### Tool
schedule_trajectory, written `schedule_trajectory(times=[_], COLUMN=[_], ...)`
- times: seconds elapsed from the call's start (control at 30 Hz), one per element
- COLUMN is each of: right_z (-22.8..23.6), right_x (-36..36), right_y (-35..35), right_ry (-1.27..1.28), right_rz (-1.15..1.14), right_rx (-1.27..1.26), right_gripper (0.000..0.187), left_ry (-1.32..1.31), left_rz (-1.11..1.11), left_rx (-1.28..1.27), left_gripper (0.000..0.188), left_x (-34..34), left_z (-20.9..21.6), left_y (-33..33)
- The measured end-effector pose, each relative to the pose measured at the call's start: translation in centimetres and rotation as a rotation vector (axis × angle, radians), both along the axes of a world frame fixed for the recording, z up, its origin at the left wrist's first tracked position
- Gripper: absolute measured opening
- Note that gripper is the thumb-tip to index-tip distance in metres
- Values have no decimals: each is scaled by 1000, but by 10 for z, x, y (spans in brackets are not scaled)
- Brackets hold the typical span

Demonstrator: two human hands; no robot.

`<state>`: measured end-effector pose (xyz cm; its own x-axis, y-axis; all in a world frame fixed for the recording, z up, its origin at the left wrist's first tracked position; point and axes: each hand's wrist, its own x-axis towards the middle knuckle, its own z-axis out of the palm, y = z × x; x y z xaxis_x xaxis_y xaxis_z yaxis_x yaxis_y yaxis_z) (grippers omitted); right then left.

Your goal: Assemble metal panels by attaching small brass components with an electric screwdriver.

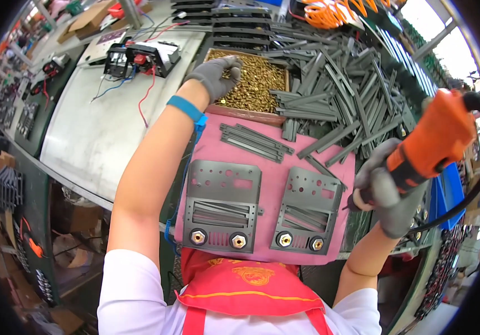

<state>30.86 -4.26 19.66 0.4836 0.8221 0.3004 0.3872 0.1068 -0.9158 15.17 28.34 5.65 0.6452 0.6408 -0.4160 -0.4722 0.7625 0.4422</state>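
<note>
While the left hand (216, 77) curls over screws (258, 84), any catch unclear, the right hand (386, 192) holds a drill (438, 134) near the mat's (272, 184) right edge.

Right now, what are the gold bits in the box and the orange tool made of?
The gold bits look like shiny metal, perhaps brass: they're yellow and glint. The orange tool seems plastic outside, judging by its smooth, glossy casing.

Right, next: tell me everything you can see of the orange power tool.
The power tool has an orange, plastic-looking body with black sections, a pale ring near its dark nose, and a black cable at its rear. The gloved right hand grips its front part. It is tilted, nose toward the pink mat. Whether it is running is unclear.
</note>
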Motion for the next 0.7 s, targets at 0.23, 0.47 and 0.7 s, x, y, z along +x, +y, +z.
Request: schedule_trajectory(times=[0.23,0.47,0.7], right_z=[-21,-54,-43], right_x=[-11,6,25], right_y=[-18,-56,-94], right_ry=[260,203,297], right_rz=[-82,-111,255], right_rx=[118,319,512], right_gripper=[14,37,20], left_ry=[250,104,138], left_rz=[-71,-372,-596], left_rx=[170,33,-248], left_gripper=[15,27,34], left_x=[-5,-61,-48], left_z=[16,34,27], left_y=[-32,-181,-287])
